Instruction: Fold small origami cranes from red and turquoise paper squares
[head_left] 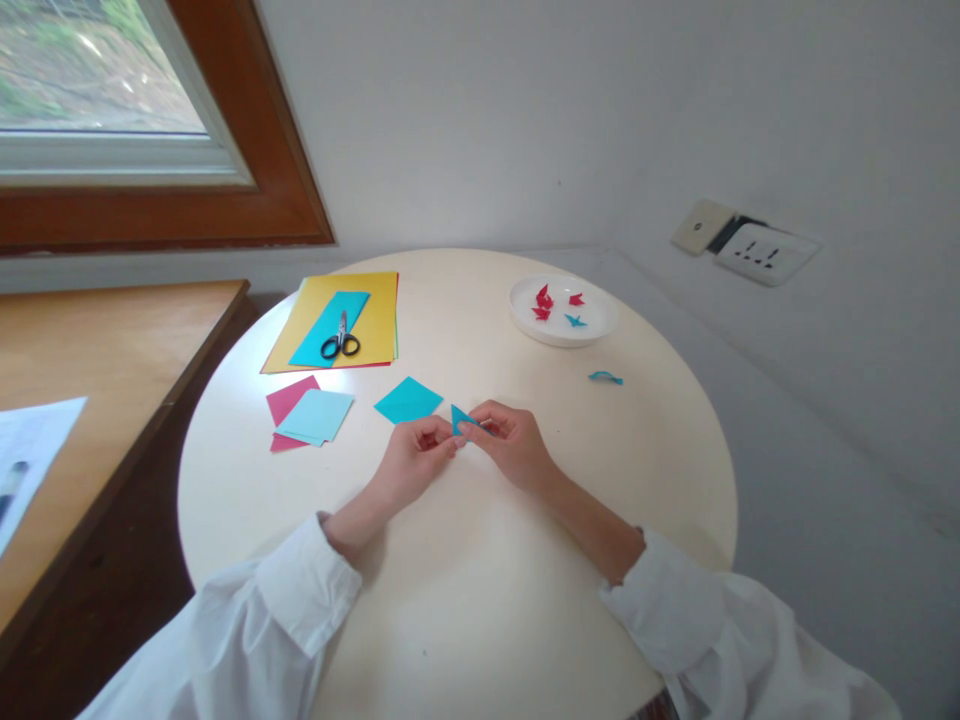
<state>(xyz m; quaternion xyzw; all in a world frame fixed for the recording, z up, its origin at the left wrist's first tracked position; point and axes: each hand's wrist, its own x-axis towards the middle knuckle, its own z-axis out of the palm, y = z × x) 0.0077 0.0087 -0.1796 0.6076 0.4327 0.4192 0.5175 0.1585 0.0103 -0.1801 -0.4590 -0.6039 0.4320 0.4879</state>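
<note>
A small piece of folded blue paper (460, 420) is held between my two hands above the middle of the round table. My right hand (517, 440) pinches it, thumb on top. From the other side, my left hand (420, 455) has its thumb and fingertips closed at the paper's lower left edge. Part of the paper is hidden behind the fingers. Just beyond my left hand lies a flat blue paper square (409, 398). Farther left, pale blue squares (316, 416) overlap pinkish-red squares (291, 398).
Black-handled scissors (341, 343) rest on a blue strip (307, 345) over yellow sheets (289, 335). A white plate (525, 325) at the back right holds several small red and blue folded paper figures. A blue paper strip (606, 377) lies in front of it. Walls border the table (465, 600).
</note>
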